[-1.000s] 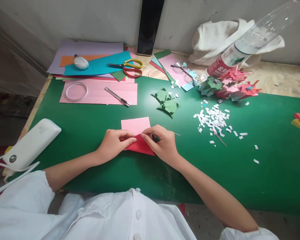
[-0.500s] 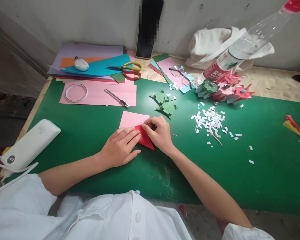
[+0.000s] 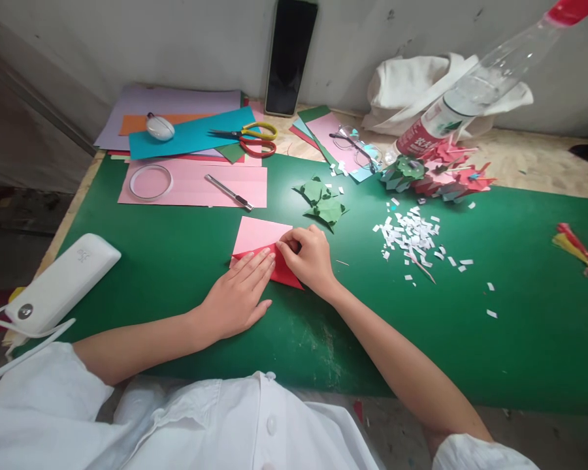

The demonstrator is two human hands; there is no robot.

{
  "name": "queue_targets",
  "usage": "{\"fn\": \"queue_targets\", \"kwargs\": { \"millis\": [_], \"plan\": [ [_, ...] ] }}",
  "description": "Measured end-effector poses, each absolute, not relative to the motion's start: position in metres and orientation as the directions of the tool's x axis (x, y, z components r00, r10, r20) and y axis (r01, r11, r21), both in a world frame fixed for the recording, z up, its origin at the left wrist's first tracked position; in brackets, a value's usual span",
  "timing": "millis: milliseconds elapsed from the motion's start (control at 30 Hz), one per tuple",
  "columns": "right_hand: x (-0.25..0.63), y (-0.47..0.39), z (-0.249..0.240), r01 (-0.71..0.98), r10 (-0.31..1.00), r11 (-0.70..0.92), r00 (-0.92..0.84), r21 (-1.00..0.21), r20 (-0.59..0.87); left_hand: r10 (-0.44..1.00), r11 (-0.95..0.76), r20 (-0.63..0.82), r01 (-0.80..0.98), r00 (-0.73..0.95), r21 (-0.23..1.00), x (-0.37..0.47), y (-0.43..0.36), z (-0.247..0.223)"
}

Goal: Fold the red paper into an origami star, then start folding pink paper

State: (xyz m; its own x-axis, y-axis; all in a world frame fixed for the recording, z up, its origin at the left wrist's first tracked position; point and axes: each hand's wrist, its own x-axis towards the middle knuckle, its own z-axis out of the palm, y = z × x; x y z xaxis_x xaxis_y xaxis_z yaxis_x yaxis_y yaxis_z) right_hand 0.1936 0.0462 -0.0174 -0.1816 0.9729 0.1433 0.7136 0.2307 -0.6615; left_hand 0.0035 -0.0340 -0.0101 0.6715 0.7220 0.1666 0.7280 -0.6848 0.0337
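Pressing palm-down on the folded paper [image 3: 264,233], the person's left hand [image 3: 238,294] lies flat, fingers extended side by side, thumb spread toward the body, nothing gripped. Right hand [image 3: 311,258]: narrow, thumb and fingertips drawn together on the paper's fold. Folded paper: one piece, pink face and red flap, on the green counter [image 3: 396,346] between and under the two hands. Just beyond the right hand: green paper pieces [image 3: 326,210], two, touching. Beyond the left hand: pink sheet [image 3: 191,189] bearing a white tape ring [image 3: 151,197] and a utility knife [image 3: 228,191]; farther out, blue sheet [image 3: 191,134] with white mouse [image 3: 160,127] and scissors [image 3: 242,135], handles yellow and red. Left of the left hand, well apart: white power bank [image 3: 73,277], cable attached. Right of the right hand: white paper scraps [image 3: 414,228], loosely heaped. Beyond those scraps from the right hand: paper ornaments [image 3: 441,176], green, pink and red, clustered beside a tilted plastic bottle [image 3: 428,127], with a white cloth bag [image 3: 406,78] behind. Far beyond both hands: eyeglasses [image 3: 345,138] on coloured paper; dark-screened phone [image 3: 291,59], leaning upright against the wall.
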Motion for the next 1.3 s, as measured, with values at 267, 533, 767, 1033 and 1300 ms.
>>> {"fn": "queue_targets", "kwargs": {
  "millis": [267, 533, 767, 1033, 1300],
  "plan": [
    [0.193, 0.045, -0.019, 0.728, 0.969, 0.246, -0.192, -0.64, 0.154, 0.726, -0.686, 0.046, 0.718, 0.686, 0.115, 0.0, -0.04, -0.015],
    [0.194, 0.046, -0.02, 0.75, 0.968, 0.251, -0.199, -0.611, 0.154, 0.67, -0.731, 0.016, 0.655, 0.742, 0.191, 0.013, -0.051, -0.011],
    [0.191, 0.042, -0.021, 0.793, 0.955, 0.297, -0.236, -0.532, 0.181, 0.704, -0.689, 0.046, 0.665, 0.709, 0.288, 0.026, -0.057, -0.013],
    [0.189, 0.038, -0.029, 0.836, 0.909, 0.408, -0.338, -0.367, 0.243, 0.672, -0.732, 0.085, 0.642, 0.736, 0.228, 0.024, -0.058, -0.018],
    [0.192, 0.039, -0.038, 0.843, 0.878, 0.458, -0.379, -0.283, 0.291, 0.663, -0.747, 0.11, 0.642, 0.741, 0.172, 0.022, -0.059, -0.018]
  ]
}}
